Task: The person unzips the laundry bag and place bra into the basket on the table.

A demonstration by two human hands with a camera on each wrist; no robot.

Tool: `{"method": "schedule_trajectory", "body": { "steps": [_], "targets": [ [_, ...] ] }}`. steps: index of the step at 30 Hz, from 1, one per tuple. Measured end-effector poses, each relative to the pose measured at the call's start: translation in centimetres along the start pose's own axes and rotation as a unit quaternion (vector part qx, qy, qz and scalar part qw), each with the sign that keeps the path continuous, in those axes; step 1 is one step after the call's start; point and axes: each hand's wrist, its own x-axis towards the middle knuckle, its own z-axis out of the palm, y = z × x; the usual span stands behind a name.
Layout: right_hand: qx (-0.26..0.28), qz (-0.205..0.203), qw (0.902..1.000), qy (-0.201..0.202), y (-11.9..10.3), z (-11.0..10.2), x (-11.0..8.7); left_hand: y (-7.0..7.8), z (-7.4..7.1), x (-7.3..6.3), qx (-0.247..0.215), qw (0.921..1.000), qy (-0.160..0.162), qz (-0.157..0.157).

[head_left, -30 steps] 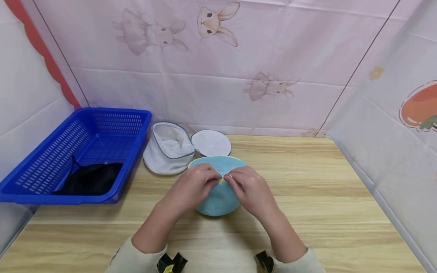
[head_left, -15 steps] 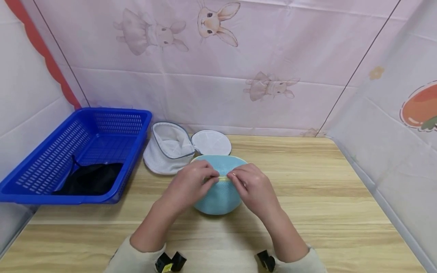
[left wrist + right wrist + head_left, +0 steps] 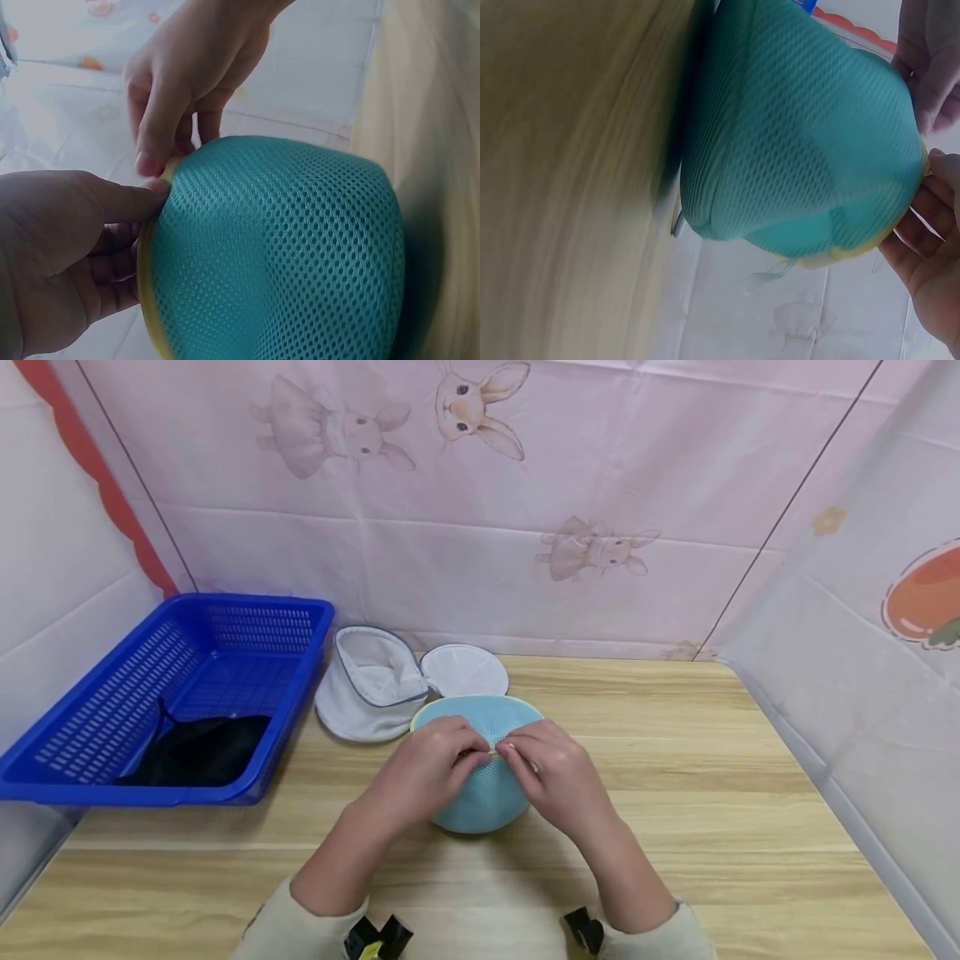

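A turquoise mesh laundry bag (image 3: 480,802) with yellow trim stands on the table in front of me. My left hand (image 3: 438,764) pinches the yellow edge between thumb and fingers at the front middle. Right beside it, my right hand (image 3: 551,768) pinches the same edge, fingertips nearly meeting the left ones. In the left wrist view the left thumb (image 3: 135,201) presses on the yellow trim (image 3: 150,300), and the bag's mesh side bulges beyond it. The right wrist view shows the bag (image 3: 810,142) tapering toward both hands. A zipper pull, if any, is hidden by the fingers.
Behind the bag stands a white mesh laundry bag (image 3: 367,718), its round lid (image 3: 465,670) folded back to the right. A blue plastic basket (image 3: 296,693) at the left holds a black cloth item with a strap (image 3: 202,752). A pink rabbit-print curtain (image 3: 480,577) borders the table's back.
Half a second ago the fingertips stood farther apart with yellow trim showing between them; now the left hand has shifted right, close to the right hand. Both still pinch the edge.
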Motion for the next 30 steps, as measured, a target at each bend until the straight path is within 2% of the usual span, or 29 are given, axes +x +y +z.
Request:
{"method": "schedule_trajectory", "body": {
  "steps": [6,11,16,22,26,30],
  "targets": [
    [-0.005,0.013,0.9998,0.014,0.4,-0.5,-0.1,-1.0,-0.7,0.0,-0.005,0.9999,0.008,-0.005],
    [-0.005,0.018,0.9997,0.018,0.4,-0.6,-0.1,-1.4,-1.0,0.1,-0.006,0.9997,0.001,-0.022],
    [-0.006,0.012,0.9997,0.02,0.1,-0.2,0.0,-1.1,-0.8,0.2,0.001,0.9995,-0.01,-0.031],
    [-0.007,-0.009,0.9998,0.014,-0.4,0.4,-0.1,0.0,0.1,0.1,-0.011,0.9995,-0.029,-0.005],
    [-0.006,-0.014,0.9998,0.013,-0.4,0.5,-0.1,0.4,0.4,0.0,-0.018,0.9996,-0.023,-0.005],
    [0.002,-0.009,0.9999,0.012,-0.2,0.4,0.0,0.2,0.2,0.0,-0.018,0.9996,-0.021,-0.007]
  ]
}}
